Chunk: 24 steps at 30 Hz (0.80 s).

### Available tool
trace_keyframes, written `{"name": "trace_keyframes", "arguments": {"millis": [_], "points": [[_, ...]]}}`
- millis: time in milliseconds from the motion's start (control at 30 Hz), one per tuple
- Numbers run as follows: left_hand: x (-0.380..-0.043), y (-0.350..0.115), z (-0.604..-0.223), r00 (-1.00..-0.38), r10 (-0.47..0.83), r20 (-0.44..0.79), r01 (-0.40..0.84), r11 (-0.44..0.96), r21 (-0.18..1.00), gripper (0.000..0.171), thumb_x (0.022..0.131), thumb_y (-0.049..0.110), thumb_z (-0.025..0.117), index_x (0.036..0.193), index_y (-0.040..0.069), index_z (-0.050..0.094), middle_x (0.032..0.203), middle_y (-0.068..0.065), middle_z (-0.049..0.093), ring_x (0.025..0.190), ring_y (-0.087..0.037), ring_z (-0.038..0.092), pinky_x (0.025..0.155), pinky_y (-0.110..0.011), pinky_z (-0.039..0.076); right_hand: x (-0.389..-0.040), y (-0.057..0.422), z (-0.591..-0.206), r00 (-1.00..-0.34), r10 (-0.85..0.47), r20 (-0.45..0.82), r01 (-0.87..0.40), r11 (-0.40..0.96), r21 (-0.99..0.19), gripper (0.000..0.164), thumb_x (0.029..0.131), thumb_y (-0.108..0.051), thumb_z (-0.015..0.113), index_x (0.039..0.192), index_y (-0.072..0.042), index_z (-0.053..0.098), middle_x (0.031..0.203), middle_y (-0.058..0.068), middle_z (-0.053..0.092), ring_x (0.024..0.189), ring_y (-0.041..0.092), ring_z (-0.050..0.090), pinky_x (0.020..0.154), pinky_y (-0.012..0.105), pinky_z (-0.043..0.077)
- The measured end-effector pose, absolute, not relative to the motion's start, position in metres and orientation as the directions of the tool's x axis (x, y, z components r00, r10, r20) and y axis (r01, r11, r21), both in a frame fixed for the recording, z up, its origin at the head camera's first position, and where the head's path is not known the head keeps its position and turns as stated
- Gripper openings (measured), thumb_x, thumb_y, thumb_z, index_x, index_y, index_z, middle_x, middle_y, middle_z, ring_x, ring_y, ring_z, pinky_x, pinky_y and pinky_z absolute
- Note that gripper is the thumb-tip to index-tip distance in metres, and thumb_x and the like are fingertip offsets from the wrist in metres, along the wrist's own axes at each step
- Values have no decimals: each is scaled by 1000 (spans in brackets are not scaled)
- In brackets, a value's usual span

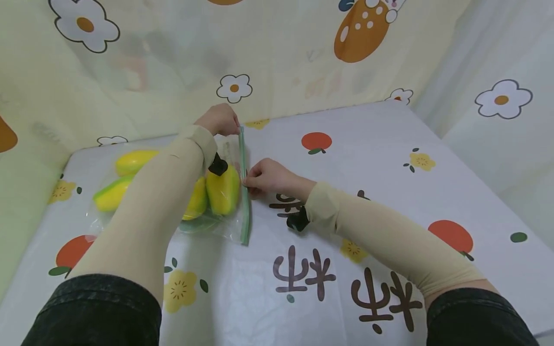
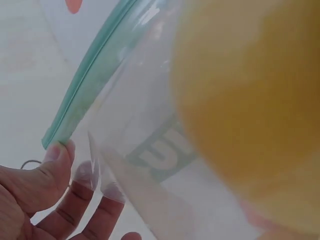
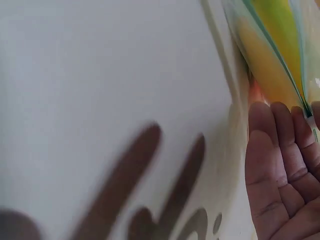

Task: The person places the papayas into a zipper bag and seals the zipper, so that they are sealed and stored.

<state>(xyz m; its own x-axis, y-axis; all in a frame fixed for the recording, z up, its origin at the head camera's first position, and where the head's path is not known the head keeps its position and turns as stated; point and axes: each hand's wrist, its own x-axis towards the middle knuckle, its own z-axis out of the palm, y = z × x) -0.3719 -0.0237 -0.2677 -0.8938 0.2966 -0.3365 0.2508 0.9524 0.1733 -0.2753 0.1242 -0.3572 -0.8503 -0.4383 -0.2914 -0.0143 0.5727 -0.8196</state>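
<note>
A clear zip-top bag (image 1: 231, 230) with a green zip strip (image 1: 245, 218) lies on the table, the strip facing right. Inside are several yellow-green mangoes, one (image 1: 222, 192) close to the zip. At the far end of the strip, my left hand (image 1: 220, 119) pinches the bag's corner; the left wrist view shows the thumb on the green strip (image 2: 82, 95). My right hand (image 1: 271, 177) pinches the strip near its middle. In the right wrist view, the two zip edges spread apart beyond the fingers and meet at a small pale piece (image 3: 310, 120) between the fingertips.
The table cover (image 1: 311, 187) is white with printed fruit, flowers and characters. Behind it hangs a pale curtain (image 1: 277, 57) with flower prints, close to my left hand. Another curtain (image 1: 497, 144) borders the right side. My left forearm crosses over part of the bag.
</note>
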Motion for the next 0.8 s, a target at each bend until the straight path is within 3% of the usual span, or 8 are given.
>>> {"name": "trace_keyframes", "arguments": {"millis": [200,500,633,800], "points": [[-374,-25,-268,-901,294,-319,256,954,156,30,102,17,55,120,-2,70,124,-17,67,95,-23,52,92,-36,49,-253,125,-355,-787,-523,-328,-57,591,-804,25,101,-19,63,85,-3,73,69,2,68,64,11,66,61,21,51],[-373,-27,-265,-904,309,-294,285,951,122,33,103,15,51,122,-4,70,129,-20,68,98,-24,54,98,-39,50,-223,127,-358,-694,-627,-353,-184,629,-756,31,98,-17,65,69,-8,65,56,-1,66,50,9,56,48,19,35],[-371,-28,-263,-915,297,-275,275,954,115,32,103,14,51,121,-5,70,128,-21,68,98,-25,54,97,-38,50,-212,129,-356,-646,-666,-372,-229,635,-738,31,98,-16,65,68,-9,64,58,0,69,48,8,54,47,19,35],[-370,-29,-265,-920,266,-289,230,961,153,32,105,15,51,123,-6,68,130,-21,66,102,-26,56,101,-40,50,-207,133,-354,-631,-673,-386,-250,647,-720,29,98,-18,65,70,-9,64,58,0,70,48,7,53,49,18,35]]}}
